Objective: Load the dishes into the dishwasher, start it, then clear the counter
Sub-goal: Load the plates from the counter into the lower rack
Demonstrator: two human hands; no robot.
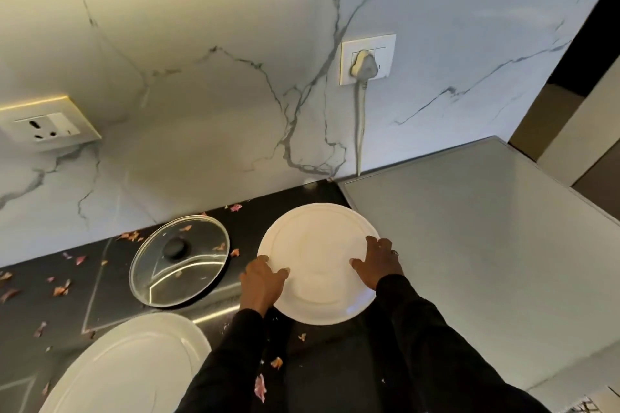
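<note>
I see both hands on the white plate [315,265], which sits in the middle of the view above the black counter [335,365], its right rim just reaching the edge of the grey surface [469,238] on the right. My left hand [261,282] grips the plate's near-left rim, with the thumb lying over the top edge. My right hand [377,261] holds the right rim, fingers spread across the upper face and a ring showing on one finger. Both sleeves are dark. I cannot tell whether the plate rests on the counter or is lifted just clear of it.

Left of the plate, close but apart from it, a glass lid [179,265] with a black knob lies flat on the counter. Nearer and further left, a second plate [127,369], also white, runs out of the bottom of the view. Pinkish peel scraps [62,288] are scattered over the counter, mostly on the left, with a few near my arms.

On the marble wall behind, a white plug [364,64] sits in a socket, its cord hanging down to the counter's far edge. A second socket [50,126] is on the far left.
</note>
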